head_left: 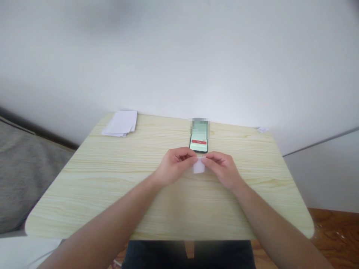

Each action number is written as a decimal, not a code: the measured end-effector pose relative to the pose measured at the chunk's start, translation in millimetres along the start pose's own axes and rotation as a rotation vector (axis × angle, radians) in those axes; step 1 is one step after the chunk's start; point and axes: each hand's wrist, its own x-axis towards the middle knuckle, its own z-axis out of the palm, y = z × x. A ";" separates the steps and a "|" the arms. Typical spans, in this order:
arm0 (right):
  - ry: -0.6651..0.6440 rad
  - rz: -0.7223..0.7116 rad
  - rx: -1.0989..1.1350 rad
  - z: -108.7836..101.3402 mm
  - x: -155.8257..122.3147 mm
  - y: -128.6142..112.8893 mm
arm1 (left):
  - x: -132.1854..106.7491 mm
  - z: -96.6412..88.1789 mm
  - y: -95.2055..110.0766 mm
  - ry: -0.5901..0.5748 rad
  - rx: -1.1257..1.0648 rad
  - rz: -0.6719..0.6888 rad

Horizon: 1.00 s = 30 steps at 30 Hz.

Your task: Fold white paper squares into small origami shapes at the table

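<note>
Both my hands meet over the middle of a light wooden table (112, 194) and pinch one small white piece of folded paper (199, 166). My left hand (175, 164) grips its upper left edge with closed fingers. My right hand (221, 167) pinches the upper right edge, fingers pressed together. The paper hangs down between them, just above the tabletop. Right behind the hands lies a phone (199, 140) with its screen lit, flat on the table.
A small stack of white paper sheets (121, 123) lies at the table's far left corner. A tiny paper scrap (263, 129) sits at the far right edge. A white wall stands behind; a grey cushion (22, 172) is at left, wooden floor at right.
</note>
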 end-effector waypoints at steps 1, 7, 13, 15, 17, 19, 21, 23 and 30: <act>-0.008 0.003 -0.007 0.1 -0.1 0.2 | 0.7 -0.4 0.1 0.007 -0.021 0.008; 0.025 -0.013 -0.106 -0.1 -0.3 1.5 | 3.4 0.1 3.4 0.018 -0.093 0.022; -0.098 0.015 -0.019 0.5 -0.9 -0.9 | 5.9 -4.3 0.5 0.046 -0.106 0.026; -0.106 0.017 -0.041 0.1 -1.6 -2.2 | 6.4 -5.5 -0.3 0.055 -0.112 0.022; -0.087 0.015 -0.072 -0.5 -1.9 -3.2 | 6.6 -6.0 -0.3 0.059 -0.118 0.015; -0.094 0.017 -0.079 -0.9 -1.8 -3.9 | 6.7 -6.2 0.1 0.068 -0.117 0.017; -0.120 0.023 -0.073 -1.1 -1.6 -4.2 | 6.8 -6.6 0.3 0.088 -0.112 0.021; -0.124 0.025 -0.073 -1.0 -1.4 -4.0 | 6.9 -7.0 0.3 0.107 -0.107 0.025; -0.070 0.043 -0.005 -0.6 0.2 -0.9 | 7.3 -5.9 1.0 0.125 -0.117 0.021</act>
